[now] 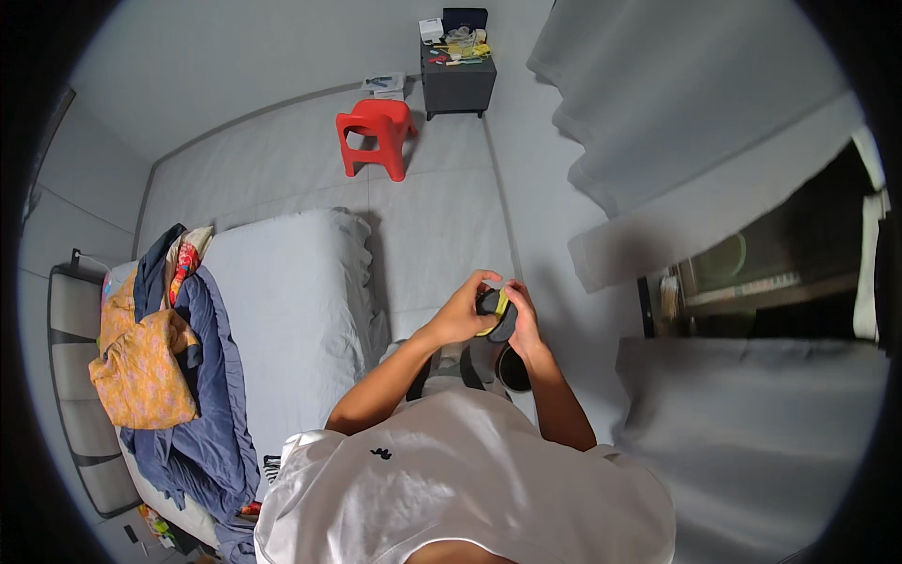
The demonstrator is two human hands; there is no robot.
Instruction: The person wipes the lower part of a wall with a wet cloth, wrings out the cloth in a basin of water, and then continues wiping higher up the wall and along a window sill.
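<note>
In front of my chest, a small black-and-yellow object (502, 326) with a rounded outline is held between both hands. Its exact kind cannot be made out. My left hand (461, 312) grips it from the left, thumb lying across the yellow part and index finger arched above. On the other side, my right hand (523, 319) holds its right edge, fingertips near the top. The fingers hide part of the object. Just below my right hand, near the floor, is a dark round container (513, 370), partly covered by my forearm.
To the left stands a bed with a grey sheet (282, 303), a blue quilt (211, 381) and an orange patterned cloth (144, 370). Ahead are a red plastic stool (380, 137) and a grey cabinet (459, 88) bearing small items. Grey curtains (676, 92) hang on the right beside a window (761, 282).
</note>
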